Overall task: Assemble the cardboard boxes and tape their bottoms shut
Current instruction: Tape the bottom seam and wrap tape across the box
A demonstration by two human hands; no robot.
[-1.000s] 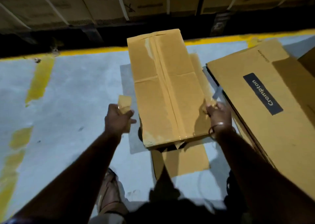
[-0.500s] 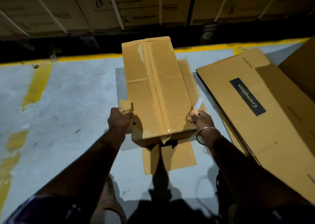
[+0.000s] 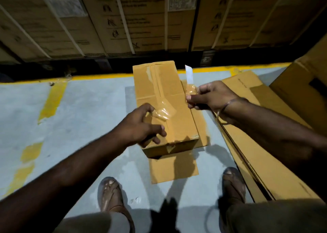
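A long brown cardboard box (image 3: 168,91) lies on the grey floor with its taped seam facing up. My left hand (image 3: 139,126) hovers over the box's near left part, fingers curled, with a crumpled piece of clear tape (image 3: 163,113) at its fingertips. My right hand (image 3: 212,96) is raised beside the box's right edge and pinches a strip of tape (image 3: 190,91) whose white end (image 3: 189,74) sticks upward. The near end flap of the box hangs partly loose.
Flattened boxes (image 3: 261,153) lie stacked at the right, with an open carton (image 3: 311,91) behind them. Strapped cartons (image 3: 141,20) line the back beyond a yellow floor line (image 3: 106,76). A flat cardboard sheet (image 3: 173,169) lies under the box. My sandalled feet (image 3: 111,193) stand close.
My right hand lifted from the box's near right corner, pulling a tape strip up. My left hand moved from beside the box's left edge to over its top. The view pulled back and higher.
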